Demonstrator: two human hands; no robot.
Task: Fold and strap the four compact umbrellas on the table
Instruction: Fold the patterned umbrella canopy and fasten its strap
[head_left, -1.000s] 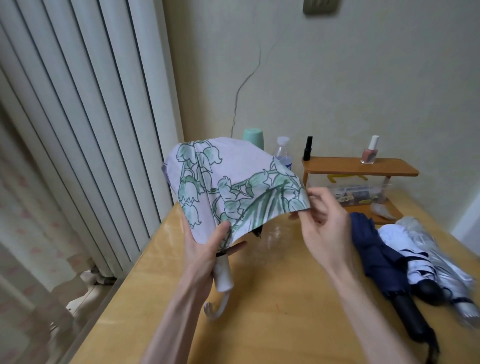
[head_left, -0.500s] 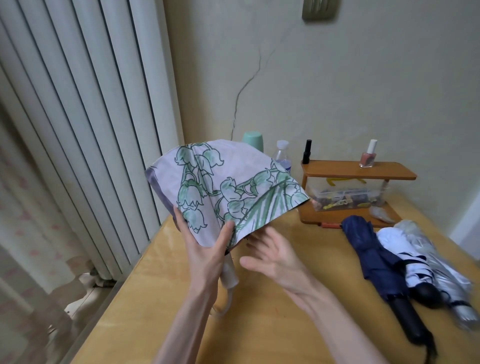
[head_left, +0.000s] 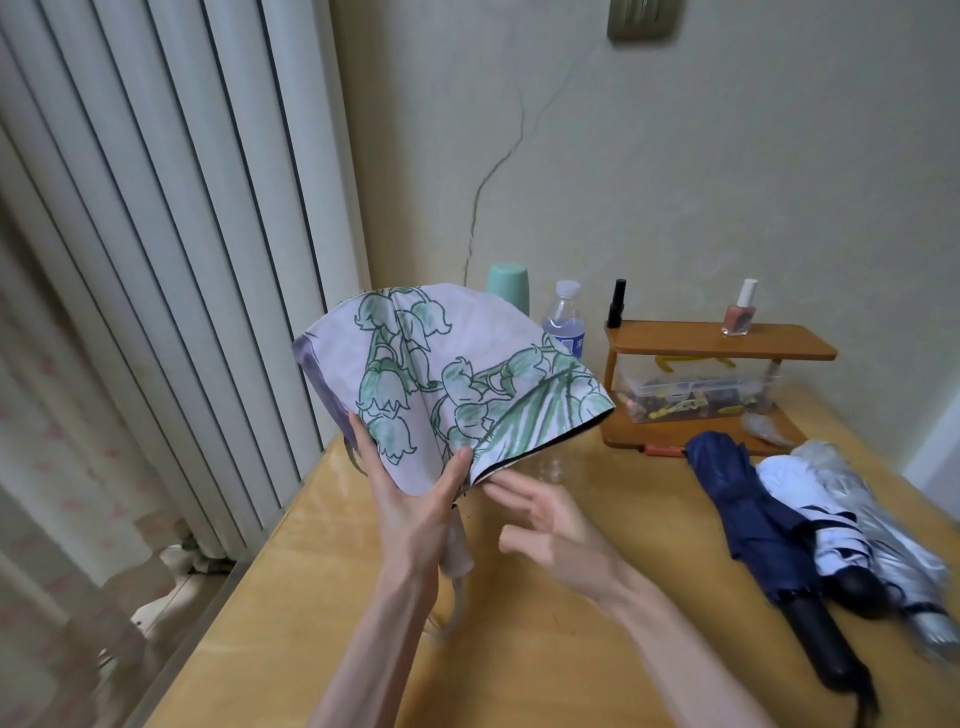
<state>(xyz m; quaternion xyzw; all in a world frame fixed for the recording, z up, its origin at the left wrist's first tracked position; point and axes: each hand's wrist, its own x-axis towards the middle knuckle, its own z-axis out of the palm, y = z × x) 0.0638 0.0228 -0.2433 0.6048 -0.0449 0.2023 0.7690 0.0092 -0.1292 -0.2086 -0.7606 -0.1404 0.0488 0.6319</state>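
Floral umbrella (head_left: 431, 379): lilac canopy with green bell-flower print, half collapsed and loose, held up above the desk (head_left: 571, 649); its dark lining shows along the lower hem.
Left hand (head_left: 410, 514): directly under the floral umbrella's canopy, wrapped round the gathered fabric, the thumb pressed on the printed side and the fingers curled behind the far edge.
Handle (head_left: 460, 551): pale, pokes down out of the floral umbrella just below the left hand's palm, with a loop hanging under it.
Right hand (head_left: 550, 525): just below and to the right of the floral umbrella's hem, palm up, fingers spread and holding nothing; whether the fingertips touch the hem cannot be told.
Navy umbrella (head_left: 748, 514): collapsed, lying on the desk well to the right of the floral umbrella, black handle nearest the person.
White umbrella (head_left: 831, 535): touching the navy one on the side away from the floral umbrella.
Silver umbrella (head_left: 883, 525): farthest right of the floral umbrella, against the white one, blurred.
Wooden shelf (head_left: 717, 340): behind and to the right of the floral umbrella.
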